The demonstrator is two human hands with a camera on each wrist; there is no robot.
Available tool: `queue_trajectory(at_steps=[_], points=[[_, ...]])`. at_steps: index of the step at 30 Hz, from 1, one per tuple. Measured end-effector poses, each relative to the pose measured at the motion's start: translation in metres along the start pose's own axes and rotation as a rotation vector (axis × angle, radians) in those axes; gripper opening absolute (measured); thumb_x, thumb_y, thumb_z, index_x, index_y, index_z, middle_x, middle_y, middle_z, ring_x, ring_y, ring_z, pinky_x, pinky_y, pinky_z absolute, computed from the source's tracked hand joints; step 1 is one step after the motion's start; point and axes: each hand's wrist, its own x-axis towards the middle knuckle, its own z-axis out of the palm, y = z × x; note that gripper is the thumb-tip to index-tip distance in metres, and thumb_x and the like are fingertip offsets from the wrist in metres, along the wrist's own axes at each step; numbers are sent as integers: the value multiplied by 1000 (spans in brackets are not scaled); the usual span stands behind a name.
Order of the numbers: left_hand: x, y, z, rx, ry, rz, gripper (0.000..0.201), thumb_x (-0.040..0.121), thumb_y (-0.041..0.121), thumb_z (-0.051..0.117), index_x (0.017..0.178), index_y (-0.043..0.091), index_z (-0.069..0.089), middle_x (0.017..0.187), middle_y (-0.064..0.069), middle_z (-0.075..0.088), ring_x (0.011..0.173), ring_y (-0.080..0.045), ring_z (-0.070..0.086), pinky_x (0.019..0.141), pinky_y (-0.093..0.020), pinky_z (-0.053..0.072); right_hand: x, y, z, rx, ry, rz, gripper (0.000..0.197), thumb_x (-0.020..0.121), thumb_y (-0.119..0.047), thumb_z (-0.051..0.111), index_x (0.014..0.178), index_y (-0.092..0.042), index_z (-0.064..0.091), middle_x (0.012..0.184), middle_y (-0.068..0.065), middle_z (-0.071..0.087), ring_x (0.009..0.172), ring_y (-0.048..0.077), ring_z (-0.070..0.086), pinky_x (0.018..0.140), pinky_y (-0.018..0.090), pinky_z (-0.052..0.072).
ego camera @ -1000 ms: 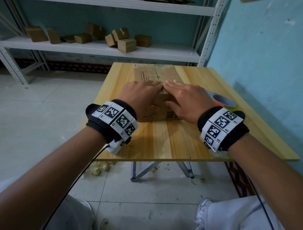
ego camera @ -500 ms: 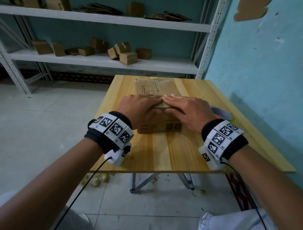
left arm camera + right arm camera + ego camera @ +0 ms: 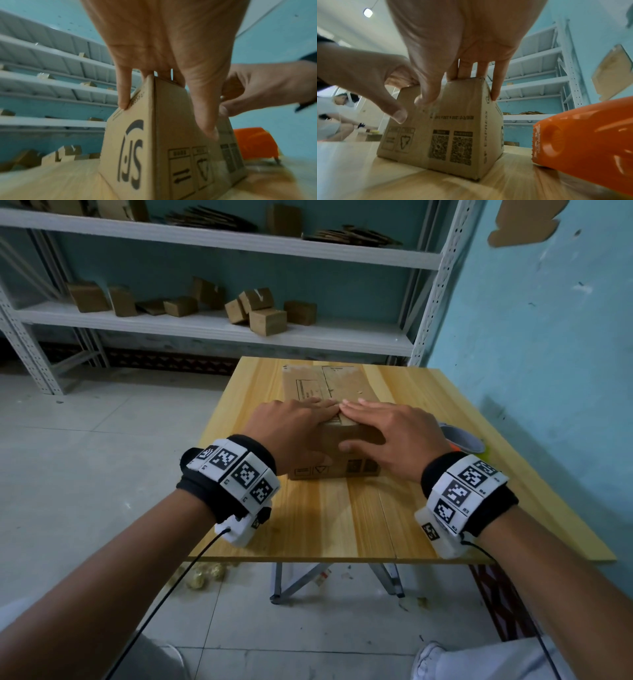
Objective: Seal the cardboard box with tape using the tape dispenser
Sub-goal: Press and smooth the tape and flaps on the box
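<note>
A brown cardboard box (image 3: pixel 337 469) with printed symbols stands in the middle of the wooden table (image 3: pixel 342 518). My left hand (image 3: pixel 294 424) lies flat on the left top flap and my right hand (image 3: pixel 388 426) on the right flap, fingertips meeting at the centre seam. Both thumbs hang down the front face. In the wrist views the box (image 3: pixel 171 148) (image 3: pixel 445 135) shows the straight fingers pressing its top edge. The orange tape dispenser (image 3: pixel 462 440) (image 3: pixel 582 142) lies on the table just right of the box, partly hidden by my right wrist, untouched.
A white metal shelf (image 3: pixel 212 326) with several small cardboard boxes stands behind the table. A blue wall (image 3: pixel 548 371) runs close along the table's right side. Crumpled scraps (image 3: pixel 205 575) lie on the floor. A person (image 3: pixel 335 115) bends far off.
Both hands stay flat on the box top in the same place. The head view has tilted upward, so more of the shelf shows.
</note>
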Motion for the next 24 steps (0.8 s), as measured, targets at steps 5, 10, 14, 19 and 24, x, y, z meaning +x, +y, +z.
queue_trajectory(at_steps=[5, 10, 14, 19, 24], points=[[1, -2, -4, -69, 56, -9, 51, 95, 54, 36, 143, 36, 37, 145, 11, 44, 126, -15, 50, 90, -36, 47, 3, -1, 1, 12, 64, 6, 46, 97, -47, 51, 139, -30, 52, 143, -7, 52, 133, 14, 49, 107, 37, 39], [2, 2, -5, -32, 2, -17, 58, 90, 43, 56, 144, 36, 34, 144, 10, 46, 118, -17, 54, 87, -33, 46, 1, -2, 0, -14, 36, 16, 59, 88, -44, 66, 143, -32, 47, 147, -5, 49, 133, 16, 49, 108, 40, 38], [-2, 1, -9, -102, -34, -32, 68, 84, 43, 64, 144, 36, 34, 139, 10, 50, 115, -16, 55, 87, -33, 45, -3, -2, -4, 57, -25, 54, 72, 81, -51, 72, 145, -37, 42, 152, -8, 42, 138, 12, 41, 111, 36, 32], [-2, -11, -30, -298, -89, -60, 48, 84, 54, 58, 128, 35, 56, 116, 7, 65, 99, -14, 57, 76, -27, 41, -8, -6, -21, 195, -62, 75, 58, 85, -66, 55, 136, -40, 54, 142, -9, 54, 128, 12, 51, 109, 40, 40], [-7, -22, -38, -425, -75, -59, 28, 82, 49, 64, 106, 35, 68, 111, 9, 66, 101, -10, 59, 86, -34, 47, -7, -18, -34, 148, -17, 8, 31, 87, -54, 62, 110, -35, 71, 113, -17, 68, 107, 9, 59, 107, 43, 33]])
